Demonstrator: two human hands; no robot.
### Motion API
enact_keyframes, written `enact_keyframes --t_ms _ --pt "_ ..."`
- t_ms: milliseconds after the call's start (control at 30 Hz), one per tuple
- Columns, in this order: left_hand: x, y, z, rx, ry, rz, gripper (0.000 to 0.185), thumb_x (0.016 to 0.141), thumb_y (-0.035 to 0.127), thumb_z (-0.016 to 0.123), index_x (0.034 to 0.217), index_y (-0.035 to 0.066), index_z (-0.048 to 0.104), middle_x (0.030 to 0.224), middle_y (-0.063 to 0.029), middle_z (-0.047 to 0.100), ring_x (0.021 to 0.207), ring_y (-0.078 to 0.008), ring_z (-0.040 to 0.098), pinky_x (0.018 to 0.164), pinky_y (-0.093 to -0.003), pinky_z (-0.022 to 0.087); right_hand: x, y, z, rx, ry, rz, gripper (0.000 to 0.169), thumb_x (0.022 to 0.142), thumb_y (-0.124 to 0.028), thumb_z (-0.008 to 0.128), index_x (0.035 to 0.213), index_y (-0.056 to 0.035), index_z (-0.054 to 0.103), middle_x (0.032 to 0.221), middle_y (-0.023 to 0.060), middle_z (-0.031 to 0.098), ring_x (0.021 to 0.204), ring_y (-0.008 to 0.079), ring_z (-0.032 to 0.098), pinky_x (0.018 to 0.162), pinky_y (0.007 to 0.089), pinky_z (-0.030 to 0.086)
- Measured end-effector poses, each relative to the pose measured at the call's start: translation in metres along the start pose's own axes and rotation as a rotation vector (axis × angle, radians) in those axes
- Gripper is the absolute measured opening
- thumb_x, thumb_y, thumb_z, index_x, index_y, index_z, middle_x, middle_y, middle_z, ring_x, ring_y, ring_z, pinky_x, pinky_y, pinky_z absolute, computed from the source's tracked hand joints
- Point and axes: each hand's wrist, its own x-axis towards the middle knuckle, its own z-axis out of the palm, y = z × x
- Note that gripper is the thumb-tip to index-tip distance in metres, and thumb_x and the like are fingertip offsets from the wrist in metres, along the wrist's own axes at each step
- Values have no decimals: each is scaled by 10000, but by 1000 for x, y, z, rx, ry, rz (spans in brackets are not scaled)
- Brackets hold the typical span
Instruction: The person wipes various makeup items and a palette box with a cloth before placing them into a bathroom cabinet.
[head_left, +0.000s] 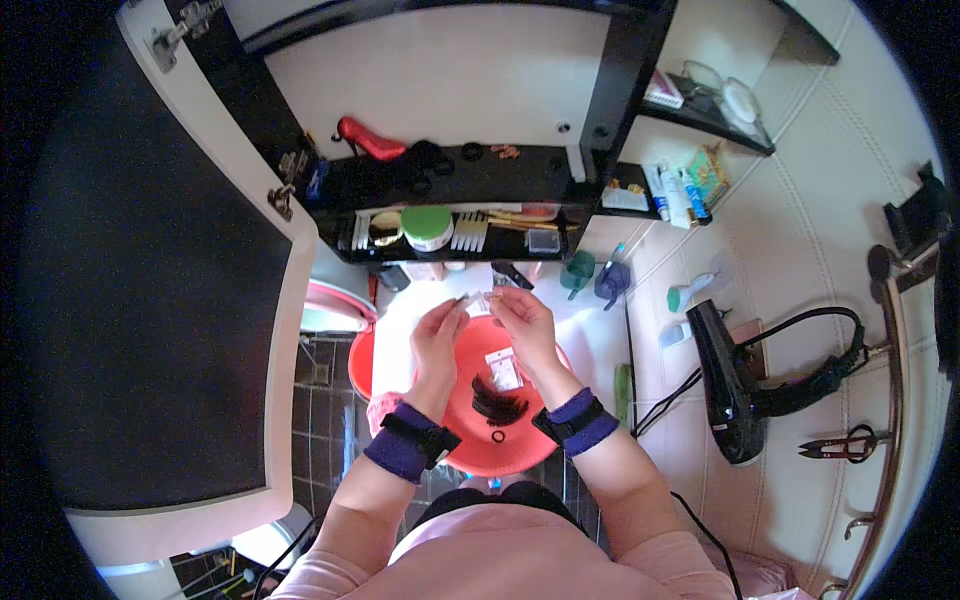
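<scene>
My left hand (437, 334) and my right hand (527, 322) are raised close together above a coral-red plastic basin (469, 439). Between the fingertips of my left hand is a small whitish packet or card (475, 302). The right fingertips pinch something tiny at its edge; fingers and blur hide what it is. Inside the basin lie a white card or packet bearing print (504, 367), a dark brown comb-like hair claw clip (498, 405) and a small black ring (498, 436). Purple wristbands with black straps circle both wrists, and a pink scrunchie (383, 412) sits by the left one.
An open cabinet door (172, 300) stands at left. Ahead, a black shelf (480, 180) holds a green-lidded jar (427, 227) and a red shoe-shaped object (371, 140). A hair dryer (726, 382) and scissors (844, 445) hang at right. Two cups (577, 271) stand behind the basin.
</scene>
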Motion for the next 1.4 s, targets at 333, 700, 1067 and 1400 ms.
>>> enact_keyframes --t_ms 333,700,1067,1400 --pt "-29 -130 -143 -139 245 -573 344 1003 78 477 1340 59 541 1300 -57 600 1117 -175 611 865 -291 527 -46 140 -30 48 105 672 274 917 -86 663 1182 -32 620 1066 54 676 881 127 661 752 261 554" --pt "-3 -200 -178 -93 502 -646 177 958 90 566 1126 129 606 1060 -10 657 890 -151 633 712 -299 547 -34 237 -37 -836 -143 313 247 866 -45 649 1109 -8 673 978 124 720 823 208 694 733 320 555" --pt "11 -225 -181 -163 412 -641 302 938 29 567 1237 62 544 1140 -86 674 954 -220 685 737 -308 578 -17 241 -29 -995 -196 296 272 884 -54 563 1126 -28 682 1068 196 694 983 327 675 848 397 533" --pt "-3 -203 -174 -30 377 -631 294 976 80 498 1269 56 515 1273 -104 588 1086 -233 653 798 -331 561 -37 216 -55 -813 -103 214 238 878 -34 600 1087 -73 707 1003 150 713 931 269 684 798 358 535"
